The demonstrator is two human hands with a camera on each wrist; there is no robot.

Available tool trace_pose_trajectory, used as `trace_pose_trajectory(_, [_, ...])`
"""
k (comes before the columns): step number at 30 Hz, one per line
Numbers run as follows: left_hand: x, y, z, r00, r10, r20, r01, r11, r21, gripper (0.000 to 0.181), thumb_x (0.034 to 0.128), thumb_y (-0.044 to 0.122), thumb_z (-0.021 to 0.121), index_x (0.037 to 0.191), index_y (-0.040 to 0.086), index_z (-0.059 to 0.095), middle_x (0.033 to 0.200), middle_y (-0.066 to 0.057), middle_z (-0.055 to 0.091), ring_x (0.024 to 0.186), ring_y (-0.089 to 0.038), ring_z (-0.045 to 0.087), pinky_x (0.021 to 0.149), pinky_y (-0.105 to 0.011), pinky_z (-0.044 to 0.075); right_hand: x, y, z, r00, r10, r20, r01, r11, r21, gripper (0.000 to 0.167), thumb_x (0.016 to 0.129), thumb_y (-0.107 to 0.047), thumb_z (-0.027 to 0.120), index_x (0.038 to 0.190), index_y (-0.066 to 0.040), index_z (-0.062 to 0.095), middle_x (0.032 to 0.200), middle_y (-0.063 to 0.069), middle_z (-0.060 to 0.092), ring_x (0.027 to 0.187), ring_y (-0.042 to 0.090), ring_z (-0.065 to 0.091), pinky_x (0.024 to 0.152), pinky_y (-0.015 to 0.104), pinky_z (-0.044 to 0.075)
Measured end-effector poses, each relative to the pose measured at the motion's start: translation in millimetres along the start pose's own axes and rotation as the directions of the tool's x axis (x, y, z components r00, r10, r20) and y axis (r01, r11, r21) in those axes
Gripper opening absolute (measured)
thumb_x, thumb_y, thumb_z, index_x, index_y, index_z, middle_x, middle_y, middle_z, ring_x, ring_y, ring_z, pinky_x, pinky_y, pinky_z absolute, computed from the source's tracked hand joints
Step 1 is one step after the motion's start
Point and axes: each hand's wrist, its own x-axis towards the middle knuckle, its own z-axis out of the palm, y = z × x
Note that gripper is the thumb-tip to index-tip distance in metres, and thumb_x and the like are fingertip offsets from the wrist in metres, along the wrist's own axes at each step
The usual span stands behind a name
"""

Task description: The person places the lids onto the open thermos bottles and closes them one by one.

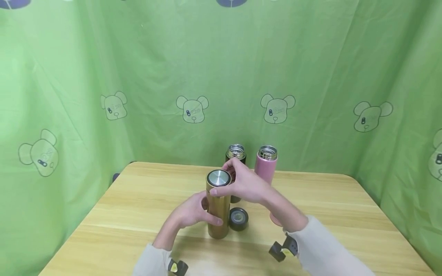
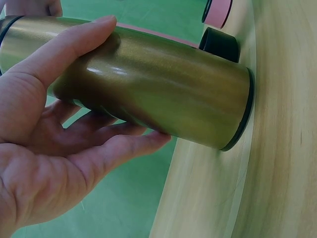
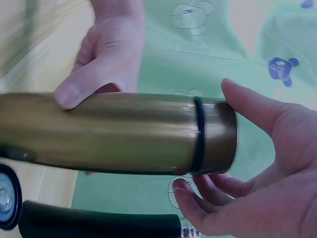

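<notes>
A gold thermos bottle (image 1: 218, 211) stands upright on the table, its cap (image 1: 219, 178) on top with a shiny metal disc. My left hand (image 1: 191, 212) grips the body from the left, thumb across the near side. At the top, my right hand (image 1: 246, 184) holds the cap between thumb and fingers. The right wrist view shows a dark ring below the cap (image 3: 220, 136), with the thumb (image 3: 247, 101) on the cap's edge and the fingertips on its other side. Whether the cap is loose cannot be seen.
Behind the right hand stand a black thermos bottle (image 1: 236, 153) and a pink one (image 1: 265, 166), both uncapped. A black cap (image 1: 238, 218) lies beside the gold bottle. A pink cap (image 1: 275, 219) is partly hidden by the right forearm. Green curtains (image 1: 221, 76) surround the table (image 1: 138, 214).
</notes>
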Motion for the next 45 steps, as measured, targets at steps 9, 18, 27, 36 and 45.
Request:
trace_pose_trajectory(9, [0.7,-0.3,-0.8,1.000,-0.011,-0.010,0.011,1.000,0.008,0.073,0.0727,0.024,0.091,0.137,0.029,0.057,0.131,0.007,0.066,0.122,-0.018,0.062,0.109,-0.047,0.047,-0.8,1,-12,0.991,-0.079,0.107,0.065,0.989,0.131,0.082,0.075,-0.008,0.081,0.148,-0.005,0.043,0.145,0.012,0.056,0.140,0.031,0.049,0.119,0.051,0.035])
trace_pose_trajectory(18, [0.5,-0.7,-0.3,1.000,-0.014,-0.007,0.014,1.000,0.000,0.075,0.0731,0.024,0.091,0.138,0.028,0.056,0.133,0.006,0.066,0.124,-0.018,0.061,0.110,-0.047,0.046,-2.0,0,-12,0.990,-0.096,0.105,0.089,0.994,0.062,0.071,0.077,-0.012,0.073,0.145,-0.013,0.053,0.137,0.006,0.063,0.131,0.027,0.057,0.113,0.053,0.043])
trace_pose_trajectory(27, [0.1,-0.7,0.6,1.000,-0.015,-0.004,0.015,1.000,-0.005,0.075,0.0725,0.024,0.092,0.138,0.029,0.056,0.133,0.005,0.066,0.124,-0.019,0.061,0.109,-0.048,0.046,-1.5,0,-10,0.993,-0.097,0.068,0.093,0.994,0.056,0.066,0.076,-0.016,0.078,0.139,-0.016,0.059,0.130,0.002,0.066,0.123,0.023,0.062,0.109,0.048,0.047])
trace_pose_trajectory(36, [0.6,-1.1,-0.2,1.000,-0.012,-0.009,0.013,1.000,0.019,0.075,0.0718,0.026,0.092,0.138,0.029,0.057,0.132,0.006,0.066,0.122,-0.019,0.062,0.108,-0.048,0.047,-1.4,1,-5,0.999,-0.050,0.005,0.049,0.995,0.090,0.066,0.072,-0.021,0.086,0.134,-0.017,0.062,0.121,-0.001,0.069,0.114,0.020,0.064,0.102,0.044,0.052])
trace_pose_trajectory(45, [-1.1,-1.7,-0.1,1.000,-0.023,-0.017,0.024,0.999,0.031,0.074,0.0711,0.026,0.092,0.137,0.028,0.058,0.128,0.007,0.068,0.119,-0.018,0.063,0.106,-0.047,0.049,1.9,1,1,0.999,0.007,-0.053,-0.004,0.998,0.057,0.069,0.068,-0.028,0.092,0.127,-0.013,0.059,0.116,0.003,0.067,0.107,0.021,0.064,0.096,0.040,0.054])
